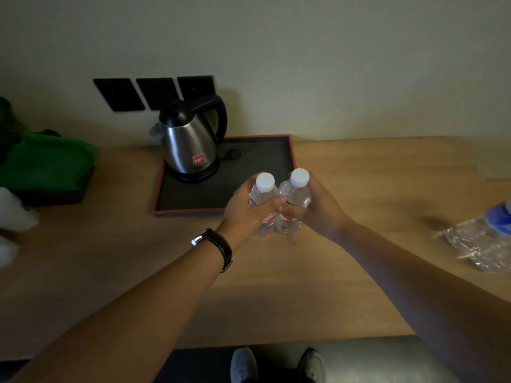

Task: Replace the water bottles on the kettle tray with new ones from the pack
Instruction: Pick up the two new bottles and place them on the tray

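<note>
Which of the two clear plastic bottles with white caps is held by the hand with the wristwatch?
The left clear plastic bottle with a white cap, in the left hand. The other bottle is in the bare-wristed right hand.

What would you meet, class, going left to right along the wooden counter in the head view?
Green cloth → kettle → left hand with its bottle → right hand with its bottle → plastic pack.

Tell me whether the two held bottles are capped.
Capped: the left bottle and right bottle each show a white cap on top.
</note>
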`<state>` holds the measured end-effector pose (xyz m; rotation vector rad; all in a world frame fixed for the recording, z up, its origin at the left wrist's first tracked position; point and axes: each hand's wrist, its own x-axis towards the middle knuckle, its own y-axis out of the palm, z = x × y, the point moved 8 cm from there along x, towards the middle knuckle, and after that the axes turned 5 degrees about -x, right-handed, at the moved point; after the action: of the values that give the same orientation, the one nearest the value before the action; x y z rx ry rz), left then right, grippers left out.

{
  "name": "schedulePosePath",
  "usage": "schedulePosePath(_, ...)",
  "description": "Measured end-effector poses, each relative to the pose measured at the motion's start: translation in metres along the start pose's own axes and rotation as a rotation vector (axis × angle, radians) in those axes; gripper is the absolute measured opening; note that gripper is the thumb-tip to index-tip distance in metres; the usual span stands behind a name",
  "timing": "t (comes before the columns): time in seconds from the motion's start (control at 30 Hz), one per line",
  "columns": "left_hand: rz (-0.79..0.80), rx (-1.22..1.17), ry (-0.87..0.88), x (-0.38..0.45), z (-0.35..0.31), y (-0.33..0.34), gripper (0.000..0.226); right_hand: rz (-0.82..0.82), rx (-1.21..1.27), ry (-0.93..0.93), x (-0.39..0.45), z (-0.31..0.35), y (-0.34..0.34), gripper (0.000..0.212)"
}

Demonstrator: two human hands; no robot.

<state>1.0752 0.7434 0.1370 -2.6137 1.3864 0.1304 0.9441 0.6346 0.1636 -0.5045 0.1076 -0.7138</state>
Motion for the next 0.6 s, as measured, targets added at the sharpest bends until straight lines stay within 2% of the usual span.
schedulePosePath(0.13,-0.029,0.005,0.038,0.003,0.003,0.003,0.055,-0.002,-0.013,-0.023,0.003,-0.001,0.000,0.038)
schedulePosePath(0.43,-0.064,0.080,0.047,0.026,-0.003,-0.008,0.046,0.002,-0.032,-0.006,0.022,0.003,0.004,0.050)
schedulePosePath(0.6,-0.034,0.097,0.044,0.048,-0.032,-0.025,0.044,0.066,-0.001,-0.005,0.050,0.026,-0.005,0.046)
